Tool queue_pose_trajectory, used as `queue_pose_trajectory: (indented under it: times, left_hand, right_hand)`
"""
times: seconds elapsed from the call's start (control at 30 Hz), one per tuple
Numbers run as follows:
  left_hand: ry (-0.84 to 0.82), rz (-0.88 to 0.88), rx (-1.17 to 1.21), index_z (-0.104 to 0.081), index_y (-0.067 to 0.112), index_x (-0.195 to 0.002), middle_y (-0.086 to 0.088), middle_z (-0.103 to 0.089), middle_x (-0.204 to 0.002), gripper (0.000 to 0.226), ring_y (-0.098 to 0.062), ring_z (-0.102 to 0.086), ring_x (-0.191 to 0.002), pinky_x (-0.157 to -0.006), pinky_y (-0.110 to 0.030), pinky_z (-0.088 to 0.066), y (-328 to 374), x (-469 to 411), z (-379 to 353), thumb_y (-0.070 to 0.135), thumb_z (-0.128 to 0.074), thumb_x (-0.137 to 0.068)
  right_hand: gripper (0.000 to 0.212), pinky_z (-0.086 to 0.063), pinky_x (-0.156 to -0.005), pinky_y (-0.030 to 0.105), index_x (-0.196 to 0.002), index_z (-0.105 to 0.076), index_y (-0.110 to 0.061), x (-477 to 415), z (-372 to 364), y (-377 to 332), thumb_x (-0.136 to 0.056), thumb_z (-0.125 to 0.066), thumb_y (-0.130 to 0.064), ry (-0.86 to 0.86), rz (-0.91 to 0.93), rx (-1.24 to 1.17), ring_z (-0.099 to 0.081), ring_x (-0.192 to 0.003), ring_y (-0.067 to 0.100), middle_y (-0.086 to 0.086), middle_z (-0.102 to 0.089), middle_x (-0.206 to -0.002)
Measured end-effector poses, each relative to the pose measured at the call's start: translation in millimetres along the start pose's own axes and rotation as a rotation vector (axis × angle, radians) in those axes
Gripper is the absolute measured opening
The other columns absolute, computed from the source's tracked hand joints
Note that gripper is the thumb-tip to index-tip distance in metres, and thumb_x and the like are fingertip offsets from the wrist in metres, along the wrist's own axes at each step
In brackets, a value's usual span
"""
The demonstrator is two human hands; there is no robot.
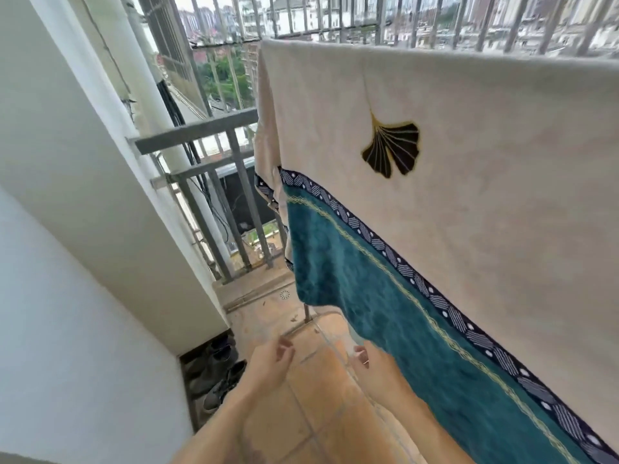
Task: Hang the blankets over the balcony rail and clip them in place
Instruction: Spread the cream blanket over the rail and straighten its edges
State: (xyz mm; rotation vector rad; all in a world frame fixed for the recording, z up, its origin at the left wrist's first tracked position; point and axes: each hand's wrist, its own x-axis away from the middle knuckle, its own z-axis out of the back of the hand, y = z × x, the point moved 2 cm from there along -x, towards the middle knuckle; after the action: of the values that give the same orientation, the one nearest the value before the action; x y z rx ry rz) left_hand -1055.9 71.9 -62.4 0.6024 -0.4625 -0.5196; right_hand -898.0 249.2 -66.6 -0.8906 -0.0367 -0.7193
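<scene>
A cream blanket (469, 145) with a dark ginkgo-leaf motif and a teal lower band edged in navy trim hangs draped over the balcony rail at the right. Its top fold lies along the rail beneath the window bars (368, 15). No clip shows on it. My left hand (271, 363) is low at the centre, fingers loosely curled, holding nothing. My right hand (371, 361) is beside it, close to the blanket's lower teal corner but apart from it, also with nothing in it.
A grey metal side railing (201, 132) closes the balcony's far end. A white wall (83, 229) runs along the left. Several dark shoes (217, 373) sit in a recess at its foot. The tiled floor (318, 413) has a small drain (284, 294).
</scene>
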Motion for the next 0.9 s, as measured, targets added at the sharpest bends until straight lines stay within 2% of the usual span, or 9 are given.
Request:
queue_pose_trajectory:
  times: [0.1, 0.27, 0.37, 0.5, 0.6, 0.7, 0.8, 0.83, 0.9]
  left_hand:
    - [0.021, 0.001, 0.034, -0.059, 0.024, -0.112, 0.003, -0.070, -0.101, 0.020, -0.012, -0.066, -0.091, -0.078, -0.026, -0.052, 14.1, -55.7, 26.6, 0.036, -0.050, -0.098]
    - [0.029, -0.020, 0.051, -0.056, 0.022, -0.120, 0.005, -0.065, -0.105, 0.030, -0.009, -0.064, -0.089, -0.070, -0.022, -0.050, 27.6, -146.8, 60.0, 0.041, -0.047, -0.098]
    - [0.005, -0.047, 0.023, -0.054, 0.023, -0.117, 0.010, -0.062, -0.104, 0.025, -0.011, -0.064, -0.089, -0.076, -0.028, -0.053, 35.0, -205.9, 80.1, 0.039, -0.046, -0.099]
    - [0.032, -0.114, 0.020, -0.052, 0.015, -0.123, -0.003, -0.064, -0.118, 0.032, -0.019, -0.061, -0.102, -0.090, -0.039, -0.053, 50.8, -302.8, 109.4, 0.036, -0.048, -0.099]
    - [0.097, -0.175, 0.028, -0.044, 0.011, -0.136, -0.008, -0.053, -0.136, 0.047, -0.025, -0.056, -0.118, -0.098, -0.039, -0.046, 69.6, -363.1, 133.3, 0.037, -0.051, -0.098]
    - [0.119, -0.264, 0.026, -0.034, 0.011, -0.144, -0.010, -0.045, -0.144, 0.065, -0.030, -0.052, -0.123, -0.096, -0.040, -0.046, 83.9, -407.4, 148.2, 0.046, -0.055, -0.094]
    - [0.135, -0.383, -0.094, -0.048, 0.011, -0.113, -0.013, -0.060, -0.112, 0.044, -0.034, -0.062, -0.098, -0.068, -0.037, -0.046, 89.9, -445.7, 151.1, 0.051, -0.052, -0.094]
    - [0.141, -0.418, -0.123, -0.047, 0.013, -0.100, -0.012, -0.062, -0.098, 0.035, -0.035, -0.062, -0.090, -0.064, -0.036, -0.043, 90.9, -453.3, 151.7, 0.048, -0.050, -0.096]
    - [0.133, -0.524, -0.137, -0.049, 0.014, -0.095, -0.013, -0.064, -0.088, 0.028, -0.035, -0.063, -0.084, -0.068, -0.040, -0.048, 86.3, -464.1, 151.9, 0.042, -0.045, -0.099]
  right_hand:
    - [0.027, -0.048, -0.084, 0.032, -0.116, -0.054, -0.026, -49.5, 9.0, -32.5, -0.094, -0.049, -0.042, 0.012, 0.004, -0.014, -0.058, -0.095, 0.011, -0.011, -0.058, -0.098]
    - [0.027, -0.049, -0.086, 0.029, -0.116, -0.056, -0.025, -118.1, 11.1, -68.7, -0.094, -0.052, -0.039, 0.051, 0.006, -0.043, -0.059, -0.096, 0.009, -0.010, -0.060, -0.099]
    - [0.027, -0.050, -0.088, 0.030, -0.118, -0.057, -0.025, -153.9, 9.6, -83.6, -0.094, -0.053, -0.037, 0.101, -0.025, -0.063, -0.060, -0.095, 0.007, -0.009, -0.064, -0.104]
    - [0.026, -0.050, -0.078, 0.022, -0.121, -0.054, -0.024, -199.4, 15.2, -112.0, -0.097, -0.052, -0.034, 0.198, -0.053, -0.095, -0.060, -0.090, 0.001, -0.013, -0.062, -0.099]
    - [0.029, -0.044, -0.071, 0.013, -0.124, -0.054, -0.023, -227.9, 19.7, -143.3, -0.098, -0.050, -0.035, 0.298, -0.107, -0.123, -0.057, -0.087, -0.004, -0.015, -0.060, -0.097]
    - [0.031, -0.049, -0.081, 0.020, -0.124, -0.054, -0.025, -249.0, 24.0, -178.9, -0.098, -0.048, -0.040, 0.344, -0.134, -0.104, -0.060, -0.090, 0.000, -0.015, -0.062, -0.098]
    - [0.037, -0.050, -0.086, 0.028, -0.123, -0.054, -0.026, -277.5, 32.4, -219.8, -0.096, -0.044, -0.049, 0.380, -0.153, -0.027, -0.061, -0.092, 0.005, -0.014, -0.064, -0.097]
    - [0.039, -0.050, -0.085, 0.029, -0.122, -0.055, -0.026, -286.6, 35.6, -233.3, -0.096, -0.043, -0.052, 0.395, -0.156, 0.008, -0.061, -0.091, 0.006, -0.015, -0.063, -0.094]
    - [0.044, -0.052, -0.080, 0.031, -0.114, -0.058, -0.025, -305.8, 44.0, -260.4, -0.093, -0.041, -0.060, 0.438, -0.160, 0.058, -0.062, -0.086, 0.008, -0.015, -0.061, -0.087]
